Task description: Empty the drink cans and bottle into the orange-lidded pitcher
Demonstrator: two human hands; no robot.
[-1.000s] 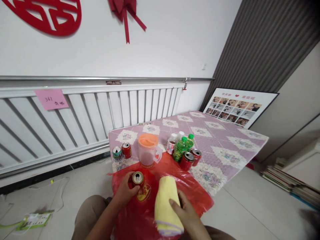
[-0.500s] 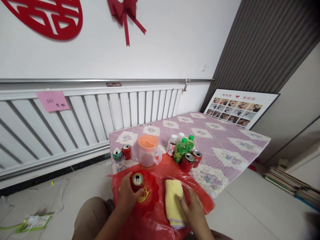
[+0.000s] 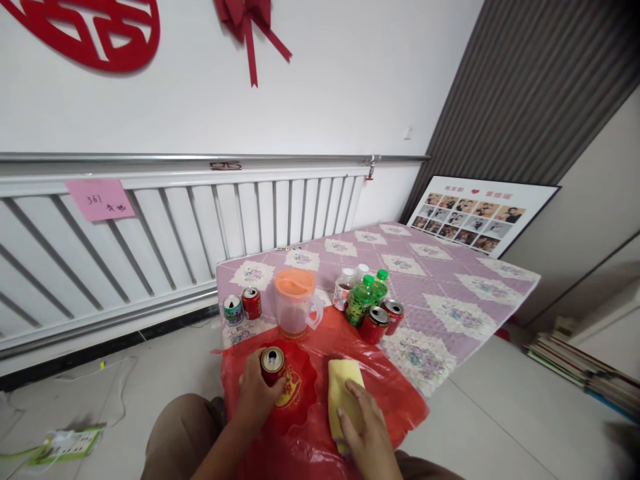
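Note:
My left hand (image 3: 260, 390) is wrapped round a red and gold can (image 3: 273, 361), upright with its top opened, over a red scalloped tray (image 3: 305, 400). On the red plastic sheet (image 3: 390, 393) lies a folded yellow cloth (image 3: 337, 397). My right hand (image 3: 363, 420) rests on the cloth's right part, fingers spread. Behind the tray stands a clear pitcher (image 3: 293, 313) with an orange lid. Left of it are a red can (image 3: 251, 303) and a green can (image 3: 233, 310).
Right of the pitcher stand green bottles (image 3: 360, 300), white-capped bottles (image 3: 342, 291) and two red cans (image 3: 375, 325) on the patterned tablecloth (image 3: 440, 320). A radiator (image 3: 250, 220) runs behind. A power strip (image 3: 67, 447) lies on the floor at left.
My right hand has moved left, further onto the yellow cloth. My left hand still holds the can in nearly the same place. The view has shifted slightly.

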